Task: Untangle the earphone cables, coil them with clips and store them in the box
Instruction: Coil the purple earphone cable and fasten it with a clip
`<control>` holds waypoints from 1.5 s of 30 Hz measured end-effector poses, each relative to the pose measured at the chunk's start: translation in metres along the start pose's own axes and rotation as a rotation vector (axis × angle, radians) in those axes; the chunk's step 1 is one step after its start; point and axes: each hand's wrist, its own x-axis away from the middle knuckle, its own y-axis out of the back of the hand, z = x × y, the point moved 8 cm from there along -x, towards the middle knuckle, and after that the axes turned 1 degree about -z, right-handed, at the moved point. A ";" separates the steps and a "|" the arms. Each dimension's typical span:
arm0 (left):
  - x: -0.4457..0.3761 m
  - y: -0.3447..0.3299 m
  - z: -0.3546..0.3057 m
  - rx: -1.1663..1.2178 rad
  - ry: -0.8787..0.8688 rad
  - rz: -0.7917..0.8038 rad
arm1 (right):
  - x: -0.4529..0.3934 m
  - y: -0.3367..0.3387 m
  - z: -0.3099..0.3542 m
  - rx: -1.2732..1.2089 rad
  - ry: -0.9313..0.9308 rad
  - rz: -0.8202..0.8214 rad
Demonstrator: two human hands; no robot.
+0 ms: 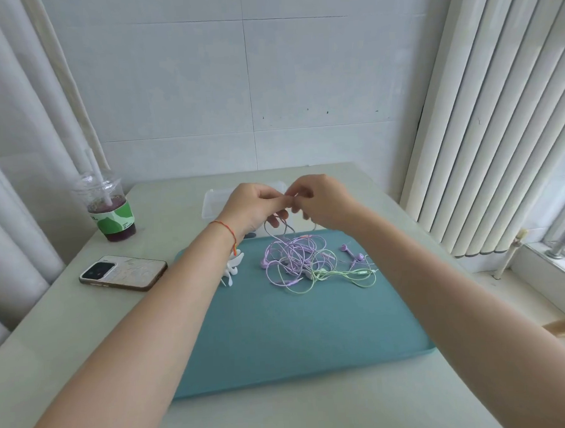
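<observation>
A tangle of purple earphone cable (pixel 293 255) and pale green earphone cable (pixel 340 274) lies on the far part of a teal mat (pixel 280 331). My left hand (pixel 254 205) and my right hand (pixel 323 202) meet above the tangle, fingertips together, each pinching a raised strand of the purple cable. Two purple earbuds (pixel 352 251) lie to the right of the pile. White clips (pixel 233 270) sit on the mat's left edge, partly behind my left wrist. A clear plastic box (pixel 213 202) stands behind my hands, mostly hidden.
A phone (pixel 124 272) lies face down left of the mat. A plastic cup with a purple drink (pixel 112 213) stands at the far left of the table. A tiled wall is behind; a radiator (pixel 499 120) and window sill are at the right.
</observation>
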 end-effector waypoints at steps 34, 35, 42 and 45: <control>0.005 0.003 -0.024 -0.011 -0.081 -0.034 | 0.011 0.039 0.007 -0.016 0.046 -0.143; 0.005 0.004 -0.023 -0.020 -0.073 -0.024 | 0.009 0.040 0.001 -0.002 0.022 -0.187; 0.007 0.020 -0.039 -0.366 -0.215 -0.205 | 0.002 0.053 -0.036 -0.151 -0.153 -0.477; 0.018 0.030 -0.058 -0.620 -0.327 -0.421 | 0.001 0.050 -0.035 -0.151 -0.145 -0.475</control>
